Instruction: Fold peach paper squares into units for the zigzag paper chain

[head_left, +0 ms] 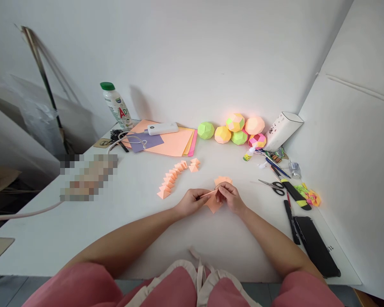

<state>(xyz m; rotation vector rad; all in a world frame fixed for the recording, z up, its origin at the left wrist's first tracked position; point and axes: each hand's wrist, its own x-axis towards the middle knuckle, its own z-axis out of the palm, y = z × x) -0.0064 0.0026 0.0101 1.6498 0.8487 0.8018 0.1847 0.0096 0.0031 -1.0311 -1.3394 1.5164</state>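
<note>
My left hand [192,202] is closed on the left end of a small folded piece of orange paper [208,194]. At the paper's right end, the fingers of my right hand [229,196] pinch it. Orange paper sheets [214,205] lie on the table just below and behind my hands, partly hidden by them. To the left, a curved row of folded orange paper pieces [169,181] rests on the white table, with a couple more folded pieces [194,164] near its upper end.
Paper balls [205,130], a glue bottle [248,154] and a white box [282,130] stand towards the wall. Scissors [273,186], a cutter [296,194] and a black phone [316,245] lie right. Coloured sheets [169,145] and a bottle [117,106] are back left.
</note>
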